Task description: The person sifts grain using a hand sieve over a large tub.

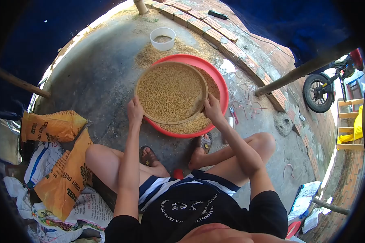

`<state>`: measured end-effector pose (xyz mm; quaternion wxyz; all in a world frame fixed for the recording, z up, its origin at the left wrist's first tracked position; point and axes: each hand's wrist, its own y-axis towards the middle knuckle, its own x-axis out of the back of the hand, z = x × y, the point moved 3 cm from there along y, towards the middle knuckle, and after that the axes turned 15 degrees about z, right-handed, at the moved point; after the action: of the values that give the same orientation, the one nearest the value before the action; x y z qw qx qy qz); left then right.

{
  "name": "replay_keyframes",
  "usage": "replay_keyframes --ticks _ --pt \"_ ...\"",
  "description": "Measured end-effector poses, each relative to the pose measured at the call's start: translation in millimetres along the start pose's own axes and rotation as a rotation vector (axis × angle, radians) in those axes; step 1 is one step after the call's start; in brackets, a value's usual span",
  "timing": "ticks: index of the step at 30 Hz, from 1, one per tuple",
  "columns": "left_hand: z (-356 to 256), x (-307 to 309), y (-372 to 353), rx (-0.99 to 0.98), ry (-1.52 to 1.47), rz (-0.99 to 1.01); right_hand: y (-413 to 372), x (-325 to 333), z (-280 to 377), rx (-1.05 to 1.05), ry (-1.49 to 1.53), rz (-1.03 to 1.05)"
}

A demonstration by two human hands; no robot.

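A round woven sieve (170, 92) full of yellowish-brown grains is held level over a large red basin (220, 83). My left hand (135, 110) is closed on the sieve's left rim, and my right hand (213, 108) grips its right rim. More grain lies in the basin, showing at the right and below the sieve. Behind the basin, a white plastic tub (162, 39) with some grain in it stands beside loose grain spilled on the floor.
Orange and white sacks (67, 174) lie at the left. A row of bricks (231, 48) curves along the right, near a slanted pole (304, 72) and a wheel (318, 93). Pliers with red handles (234, 115) and a metal can (230, 122) are right of the basin.
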<state>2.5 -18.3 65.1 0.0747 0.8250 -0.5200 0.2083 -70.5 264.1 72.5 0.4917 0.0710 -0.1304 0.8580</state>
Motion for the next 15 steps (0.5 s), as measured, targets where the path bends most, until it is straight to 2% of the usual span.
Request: replay_keyframes --ticks 1,3,4,6,7,9,10,11,12,13,15 --pt "-19 8 -4 -0.009 -0.002 0.000 -6 3 19 0.007 -0.002 -0.006" --pt "-52 21 -11 -0.292 -0.177 -0.102 -20 8 59 0.205 0.038 -0.038" --pt "-52 20 -7 -0.293 -0.179 -0.102 -20 8 63 0.266 0.012 -0.053" --pt "-41 16 0 -0.433 -0.170 -0.177 -8 1 40 0.224 0.033 -0.040" --pt "-16 8 6 -0.424 -0.170 -0.180 2 -3 20 0.190 0.054 -0.030" --pt "50 -12 18 0.008 0.072 -0.026 11 -12 -21 0.138 0.062 -0.022" --pt "49 -13 9 0.022 0.078 -0.032 10 -16 -38 -0.015 0.027 0.011" --pt "47 -22 -2 0.128 0.084 0.021 7 -17 -55 -0.169 -0.010 0.035" --pt "46 -26 -6 0.227 0.087 0.073 5 -17 -53 -0.190 0.038 0.021" --pt "49 -26 -3 0.221 0.087 0.073 5 -15 -50 -0.185 0.038 0.018" --pt "54 -24 7 0.040 -0.004 0.018 3 -10 -35 -0.220 0.080 0.045"
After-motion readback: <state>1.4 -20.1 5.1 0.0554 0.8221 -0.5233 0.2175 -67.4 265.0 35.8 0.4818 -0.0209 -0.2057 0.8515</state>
